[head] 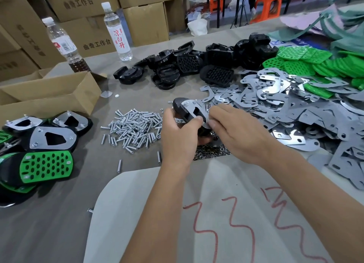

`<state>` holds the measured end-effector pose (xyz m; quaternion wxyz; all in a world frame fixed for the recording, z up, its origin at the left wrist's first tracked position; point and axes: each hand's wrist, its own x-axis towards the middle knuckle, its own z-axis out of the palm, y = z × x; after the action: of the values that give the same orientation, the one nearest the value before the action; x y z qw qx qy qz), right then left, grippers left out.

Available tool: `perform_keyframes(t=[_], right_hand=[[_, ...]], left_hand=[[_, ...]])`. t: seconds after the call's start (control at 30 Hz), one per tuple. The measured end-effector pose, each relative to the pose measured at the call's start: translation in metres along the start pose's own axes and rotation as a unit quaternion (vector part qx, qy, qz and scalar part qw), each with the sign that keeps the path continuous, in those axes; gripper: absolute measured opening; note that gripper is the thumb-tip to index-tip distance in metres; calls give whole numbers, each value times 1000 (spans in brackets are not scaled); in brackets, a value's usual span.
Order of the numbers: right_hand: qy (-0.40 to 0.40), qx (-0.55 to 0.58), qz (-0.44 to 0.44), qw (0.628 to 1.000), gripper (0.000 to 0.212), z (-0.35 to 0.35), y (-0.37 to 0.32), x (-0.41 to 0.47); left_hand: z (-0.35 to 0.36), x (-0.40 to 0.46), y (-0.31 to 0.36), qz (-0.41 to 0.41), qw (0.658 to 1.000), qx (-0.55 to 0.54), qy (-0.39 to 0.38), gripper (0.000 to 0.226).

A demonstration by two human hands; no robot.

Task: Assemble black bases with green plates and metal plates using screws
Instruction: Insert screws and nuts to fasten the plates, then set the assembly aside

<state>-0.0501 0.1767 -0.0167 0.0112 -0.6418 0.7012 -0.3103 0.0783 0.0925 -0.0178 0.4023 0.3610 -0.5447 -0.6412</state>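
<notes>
Both hands work together: my left hand point(180, 133) grips the black base point(178, 106), my right hand point(236, 129) seems to pinch its metal plate point(194, 110), right of the screws point(134, 127).

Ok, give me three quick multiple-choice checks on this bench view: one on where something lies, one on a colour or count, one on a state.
1. Where is the heap of loose silver screws?
A. left of the hands
B. inside the open cardboard box
C. on the green perforated plates

2. How many clear plastic bottles stand at the far left?
A. one
B. two
C. four

3. What is the left hand doing?
A. resting flat on the table
B. gripping the black base with a metal plate on it
C. holding a bottle

Answers: 1 A, the screws lie on the grey table just left of the left hand. 2 B, one bottle with a white label and one part-filled with dark liquid. 3 B, its fingers curl round the base while the right hand touches the plate.
</notes>
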Motion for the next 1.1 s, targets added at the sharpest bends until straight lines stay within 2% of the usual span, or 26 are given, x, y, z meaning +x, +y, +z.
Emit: perform_keyframes(t=[0.2, 0.37, 0.53, 0.63, 0.8, 0.9, 1.1], right_hand=[[36, 0, 27, 999, 21, 2, -4, 0], [111, -12, 93, 989, 31, 7, -6, 1], [149, -40, 151, 976, 47, 9, -4, 4], [155, -24, 135, 978, 53, 5, -3, 4], [105, -11, 78, 991, 21, -1, 2, -1], [66, -21, 45, 997, 12, -2, 1, -1], [83, -37, 44, 995, 25, 1, 0, 2]], left_hand=[[3, -3, 2, 35, 999, -8, -7, 30], [9, -7, 2, 92, 995, 37, 7, 36], [15, -11, 0, 124, 989, 77, 17, 39], [16, -11, 1, 119, 990, 77, 15, 38], [13, -7, 4, 84, 996, 23, 21, 38], [10, -5, 3, 75, 997, 14, 22, 41], [11, -5, 3, 74, 997, 8, 13, 37]])
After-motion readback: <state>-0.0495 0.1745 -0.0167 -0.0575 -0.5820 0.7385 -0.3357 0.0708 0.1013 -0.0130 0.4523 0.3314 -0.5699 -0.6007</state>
